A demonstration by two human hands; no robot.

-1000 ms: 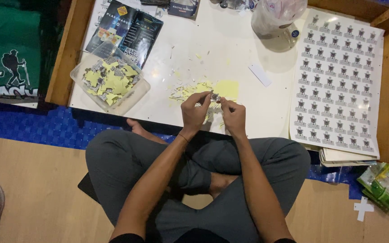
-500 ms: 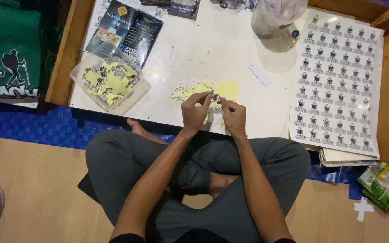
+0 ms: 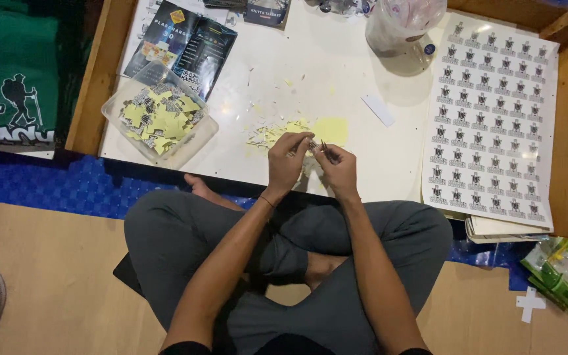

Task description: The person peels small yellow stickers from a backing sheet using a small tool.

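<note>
I sit cross-legged at a low white table (image 3: 336, 79). My left hand (image 3: 288, 162) and my right hand (image 3: 338, 169) meet over the table's near edge, fingertips pinched together on a small sticker piece (image 3: 315, 146) held between them. Just beyond the hands lies a heap of yellow backing scraps (image 3: 277, 135) and a yellow paper square (image 3: 331, 130). What the piece shows is too small to tell.
A clear plastic tub (image 3: 159, 118) of cut stickers stands at the left. A large sticker sheet (image 3: 491, 118) covers the right side, over a stack of sheets. A plastic bag (image 3: 402, 26) and dark leaflets (image 3: 182, 43) lie at the back. Green packets (image 3: 560, 276) rest on the floor.
</note>
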